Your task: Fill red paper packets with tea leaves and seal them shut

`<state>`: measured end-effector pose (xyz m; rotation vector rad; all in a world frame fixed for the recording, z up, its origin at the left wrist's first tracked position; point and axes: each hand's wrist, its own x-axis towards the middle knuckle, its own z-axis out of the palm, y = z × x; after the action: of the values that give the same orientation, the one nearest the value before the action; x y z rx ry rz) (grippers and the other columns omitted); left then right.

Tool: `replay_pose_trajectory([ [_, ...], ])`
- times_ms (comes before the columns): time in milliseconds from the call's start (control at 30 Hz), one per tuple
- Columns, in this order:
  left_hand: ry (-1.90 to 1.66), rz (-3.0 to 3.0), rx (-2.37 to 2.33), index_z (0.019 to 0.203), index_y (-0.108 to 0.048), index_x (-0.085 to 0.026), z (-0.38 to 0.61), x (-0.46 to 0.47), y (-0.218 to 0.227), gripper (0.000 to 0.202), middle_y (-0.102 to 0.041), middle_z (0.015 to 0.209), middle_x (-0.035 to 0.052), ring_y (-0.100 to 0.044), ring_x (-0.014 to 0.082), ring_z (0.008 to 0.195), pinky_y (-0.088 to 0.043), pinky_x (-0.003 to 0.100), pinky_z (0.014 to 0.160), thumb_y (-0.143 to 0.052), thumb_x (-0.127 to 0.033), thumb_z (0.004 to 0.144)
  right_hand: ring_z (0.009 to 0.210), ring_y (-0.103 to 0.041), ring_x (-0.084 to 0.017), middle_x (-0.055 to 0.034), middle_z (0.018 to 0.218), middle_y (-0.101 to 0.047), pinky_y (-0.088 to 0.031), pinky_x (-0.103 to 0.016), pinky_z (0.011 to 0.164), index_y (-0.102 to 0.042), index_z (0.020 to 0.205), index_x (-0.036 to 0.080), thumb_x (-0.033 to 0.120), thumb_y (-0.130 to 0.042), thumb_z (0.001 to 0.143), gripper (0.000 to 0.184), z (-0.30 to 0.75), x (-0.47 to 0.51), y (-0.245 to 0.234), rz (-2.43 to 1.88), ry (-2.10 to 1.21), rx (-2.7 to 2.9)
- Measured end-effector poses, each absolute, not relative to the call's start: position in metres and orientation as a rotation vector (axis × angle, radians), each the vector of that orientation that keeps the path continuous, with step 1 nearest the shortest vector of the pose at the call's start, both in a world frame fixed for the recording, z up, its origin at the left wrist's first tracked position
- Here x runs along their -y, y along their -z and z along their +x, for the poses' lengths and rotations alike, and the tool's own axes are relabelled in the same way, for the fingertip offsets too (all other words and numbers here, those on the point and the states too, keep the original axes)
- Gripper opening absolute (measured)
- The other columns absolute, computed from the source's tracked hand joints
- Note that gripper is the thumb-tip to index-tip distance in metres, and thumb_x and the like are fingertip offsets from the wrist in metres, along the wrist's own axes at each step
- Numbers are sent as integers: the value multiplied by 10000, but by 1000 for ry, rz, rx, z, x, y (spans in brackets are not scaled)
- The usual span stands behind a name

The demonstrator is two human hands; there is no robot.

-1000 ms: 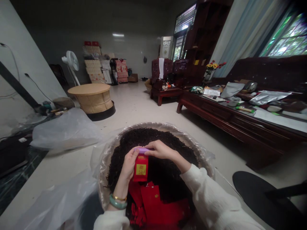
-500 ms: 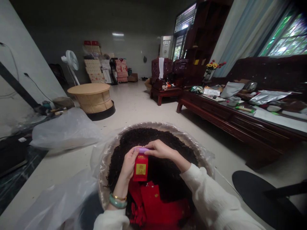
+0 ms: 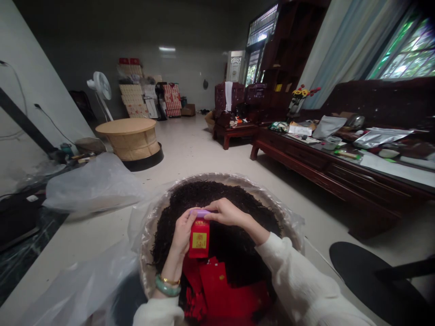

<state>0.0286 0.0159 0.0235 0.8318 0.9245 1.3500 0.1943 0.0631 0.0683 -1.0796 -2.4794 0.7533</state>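
Note:
A small red packet with a yellow label hangs upright above a big round tub. My left hand is closed on the packet's upper left side. A short purple bar lies across the packet's top edge; its exact kind does not show. The fingers of my right hand are closed on the bar's right end and the packet's top corner. Dark, dry, twisted leaves like loose tea fill the tub. More flat red packets lie on them, close to me.
Clear plastic sheeting lies left of the tub. Beyond it stand a round drum-shaped table and a white fan. A cluttered dark wooden table is at the right, with a round black stand base nearer me.
The red packet has shifted very slightly, its label now a little plainer to see. Both hands keep the same grip and almost the same place.

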Motion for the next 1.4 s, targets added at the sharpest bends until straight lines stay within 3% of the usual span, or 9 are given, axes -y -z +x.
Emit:
replay_pose_trajectory([
  [467, -1394, 864, -945, 847, -702, -135, 30, -15, -23, 373, -724, 863, 70, -655, 179, 738, -495, 264, 695, -753, -439, 635, 717, -620, -165, -61, 885, -735, -342, -212, 594, -699, 1095, 197, 355, -579, 851, 314, 193, -62, -65, -1085, -750, 2461],
  [600, -1312, 844, -953, 946, -675, -141, 27, -17, -23, 458, -727, 889, 76, -671, 188, 732, -503, 263, 656, -751, -465, 631, 719, -603, -162, -48, 893, -729, -347, -214, 599, -699, 1089, 188, 367, -579, 844, 326, 193, -66, -62, -1093, -791, 2418],
  [767, -1128, 925, -989, 976, -639, -135, 20, -17, -17, 500, -727, 822, 70, -694, 208, 696, -520, 288, 645, -822, -349, 563, 659, -542, -132, -25, 796, -689, -341, -215, 582, -711, 1006, 133, 372, -601, 813, 326, 197, -72, -65, -1095, -929, 2377],
  [967, -1112, 904, -1020, 902, -627, -132, 17, -14, -15, 468, -715, 758, 70, -706, 236, 665, -533, 306, 598, -812, -396, 562, 707, -566, -156, -41, 865, -683, -388, -245, 618, -620, 1178, 138, 444, -551, 832, 468, 225, -93, -56, -1206, -1129, 2248],
  [1067, -1109, 903, -1027, 889, -618, -130, 16, -13, -16, 491, -710, 743, 68, -707, 243, 678, -536, 309, 600, -817, -418, 544, 811, -599, -195, -74, 966, -692, -415, -269, 696, -647, 1126, 133, 379, -597, 805, 408, 236, -104, -38, -1399, -1010, 2313],
  [1167, -1085, 904, -1034, 912, -614, -128, 16, -14, -14, 514, -711, 743, 63, -706, 237, 683, -535, 308, 614, -814, -428, 545, 808, -608, -203, -91, 937, -699, -420, -271, 702, -683, 1025, 133, 361, -553, 846, 317, 233, -105, -29, -1521, -886, 2374],
  [1300, -1044, 942, -1039, 917, -619, -128, 20, -14, -12, 493, -716, 748, 57, -698, 223, 668, -522, 302, 619, -802, -416, 562, 904, -595, -185, -97, 1013, -677, -409, -259, 770, -675, 1014, 154, 357, -429, 935, 328, 204, -89, -41, -1253, -642, 2321],
  [1400, -1025, 986, -1054, 899, -627, -125, 23, -13, -14, 458, -721, 738, 52, -689, 208, 657, -509, 291, 628, -802, -380, 562, 776, -600, -147, -56, 867, -687, -391, -222, 668, -683, 901, 174, 366, -543, 888, 239, 177, -78, -48, -1031, -505, 2379],
])
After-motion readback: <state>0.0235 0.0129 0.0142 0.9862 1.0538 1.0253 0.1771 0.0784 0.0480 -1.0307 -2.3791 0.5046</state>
